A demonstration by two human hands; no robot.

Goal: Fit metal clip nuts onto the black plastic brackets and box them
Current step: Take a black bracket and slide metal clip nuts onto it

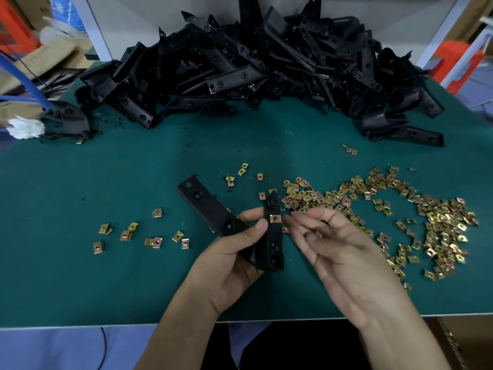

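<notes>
My left hand (234, 249) grips a black plastic bracket (205, 204) above the green mat, thumb pressed near a brass-coloured clip nut (274, 218) fitted on the bracket's upright arm. Just right of that arm, my right hand (338, 244) hovers with its fingers loosely spread and nothing visibly held. A wide scatter of loose clip nuts (437, 225) lies to the right of my hands. A few more clip nuts (128, 233) lie to the left. A big heap of black brackets (253, 62) fills the back of the table.
The green mat (106, 276) ends at the table's front edge near my wrists. At the far left sit a single black part (66, 121), a white rag (25, 128) and a blue hose (24, 78). Cardboard (474, 340) shows at the bottom right.
</notes>
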